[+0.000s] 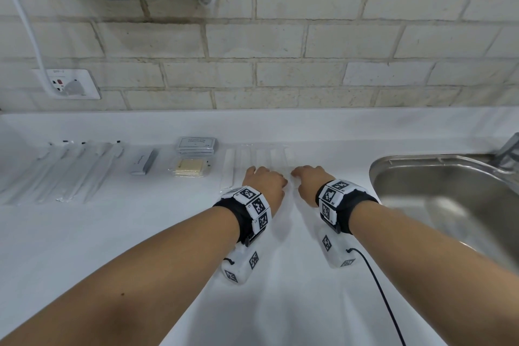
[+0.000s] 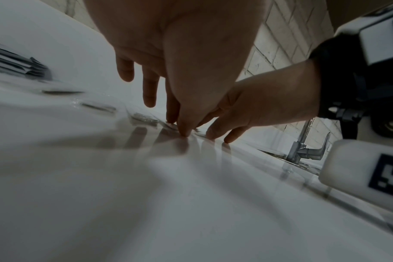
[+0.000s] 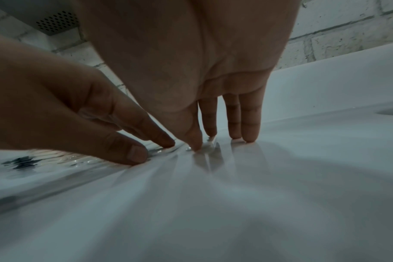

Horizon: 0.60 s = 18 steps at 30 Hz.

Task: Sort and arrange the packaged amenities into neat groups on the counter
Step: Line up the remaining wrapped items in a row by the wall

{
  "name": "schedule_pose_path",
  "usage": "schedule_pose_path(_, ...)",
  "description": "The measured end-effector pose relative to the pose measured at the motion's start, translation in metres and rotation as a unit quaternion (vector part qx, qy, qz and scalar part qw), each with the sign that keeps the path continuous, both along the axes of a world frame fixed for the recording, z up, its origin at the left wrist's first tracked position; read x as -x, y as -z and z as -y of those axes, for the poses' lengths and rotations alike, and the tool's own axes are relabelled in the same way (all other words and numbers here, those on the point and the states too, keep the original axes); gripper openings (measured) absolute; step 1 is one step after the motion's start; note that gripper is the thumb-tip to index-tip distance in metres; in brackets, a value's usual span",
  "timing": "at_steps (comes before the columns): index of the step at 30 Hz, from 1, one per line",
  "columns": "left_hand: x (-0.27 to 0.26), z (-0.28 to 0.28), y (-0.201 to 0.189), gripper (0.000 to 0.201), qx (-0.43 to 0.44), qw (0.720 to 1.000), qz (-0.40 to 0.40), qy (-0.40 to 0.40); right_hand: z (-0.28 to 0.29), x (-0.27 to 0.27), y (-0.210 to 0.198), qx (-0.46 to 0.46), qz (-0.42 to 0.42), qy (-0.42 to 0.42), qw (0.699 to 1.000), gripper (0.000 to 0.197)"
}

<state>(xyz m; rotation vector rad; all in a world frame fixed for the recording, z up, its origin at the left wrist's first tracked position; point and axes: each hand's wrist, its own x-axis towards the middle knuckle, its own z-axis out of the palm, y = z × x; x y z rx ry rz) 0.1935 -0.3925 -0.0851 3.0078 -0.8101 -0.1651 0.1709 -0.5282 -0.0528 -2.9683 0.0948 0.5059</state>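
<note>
A row of several clear-wrapped white strips (image 1: 261,157) lies side by side at the centre of the white counter (image 1: 140,233). My left hand (image 1: 265,177) and right hand (image 1: 306,177) sit close together at the near ends of these packets. In the left wrist view the left hand (image 2: 180,127) has straight fingers, its tips touching the crinkled plastic (image 2: 146,118). The right hand (image 3: 213,140) presses straight fingertips down beside it. Neither hand holds anything. Further left lie grey sachets (image 1: 196,144), a clear packet with a yellowish pad (image 1: 191,168), a small grey-white box (image 1: 143,163) and wrapped toothbrushes (image 1: 70,171).
A steel sink (image 1: 449,196) with a tap (image 1: 508,149) is set into the counter on the right. A brick wall runs behind, with a socket (image 1: 67,83) and a white cable at the left. A black cable (image 1: 384,303) trails from my right wrist.
</note>
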Motion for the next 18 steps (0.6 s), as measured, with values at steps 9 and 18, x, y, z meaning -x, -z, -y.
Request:
schedule_pose_path(9,0.002,0.000,-0.004,0.028,-0.005,1.000,0.012,0.004,0.002,0.001,0.004,-0.033,0.024,0.004,0.999,0.061)
schedule_pose_path(18,0.008,-0.010,-0.021,0.035,0.011,1.000,0.002,-0.010,-0.002,0.012,-0.001,-0.054,0.048,0.015,0.997,0.061)
